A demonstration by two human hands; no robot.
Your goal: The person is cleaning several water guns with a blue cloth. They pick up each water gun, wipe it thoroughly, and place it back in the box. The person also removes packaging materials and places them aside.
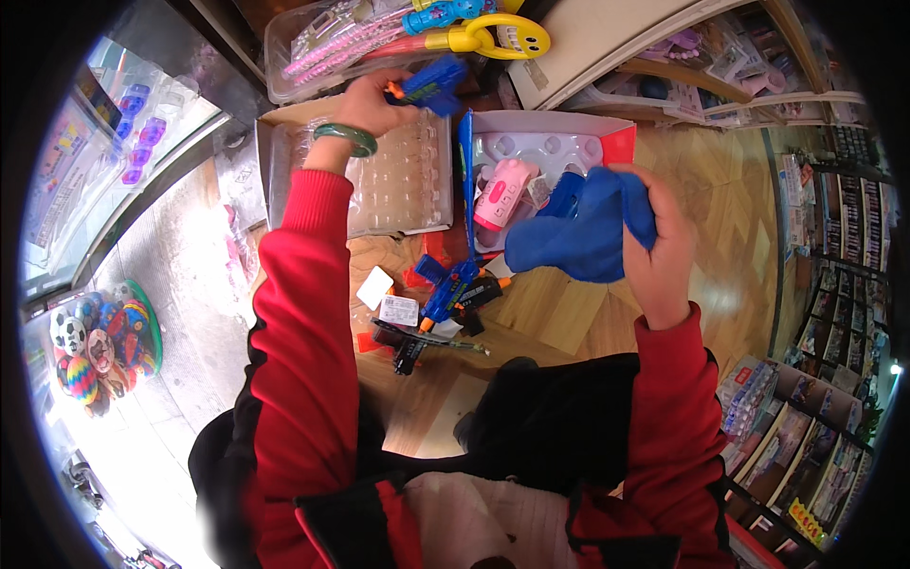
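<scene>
My left hand (373,103), with a green bangle (346,139) at its wrist, grips a blue toy gun (432,85) with an orange tip above the left box. In my right hand (665,249) hangs a blue cloth (579,238), partly over the right box. Inside that open box (618,139) lie a pink toy (505,192) and a blue toy (565,193) on a white moulded tray. Another blue toy gun (449,291) with orange parts rests on the floor among black toy guns (407,355) and small cards (398,310).
An open cardboard box with a clear plastic blister tray (402,178) stands at the left. Beyond it is a clear bin (277,64) of toys. A net of small balls (106,341) lies far left. Stocked shelves (846,227) line the right.
</scene>
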